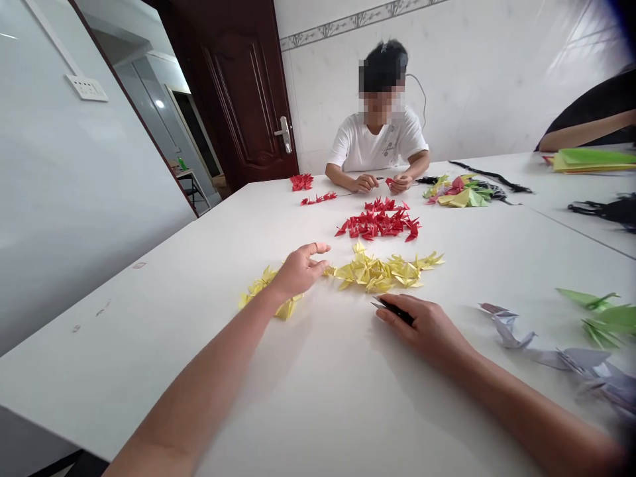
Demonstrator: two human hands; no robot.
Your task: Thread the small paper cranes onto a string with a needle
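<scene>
Across the smooth white counter [308, 397] lie a spread-out heap of folded yellow paper cranes [380, 271], just beyond the hands, and a second yellow paper heap [289, 308], partly hidden by the left forearm. The left hand [302, 268] is empty, thumb and forefinger apart, beside the near end of the first heap; whether the thumb touches a yellow piece there, I cannot tell. The right hand [422, 324] is closed around a slim black pointed tool [397, 310], probably tweezers, its tip close to the yellow paper.

That sharp tip could pierce or crease a thin wing if it were pushed in at a poor angle. The cranes look tangled, so pulling one out might drag its neighbours along. A sweep of the left forearm could scatter the second heap, and a long reach might mix yellow into the pile of red paper cranes [380, 224] just behind.
</scene>
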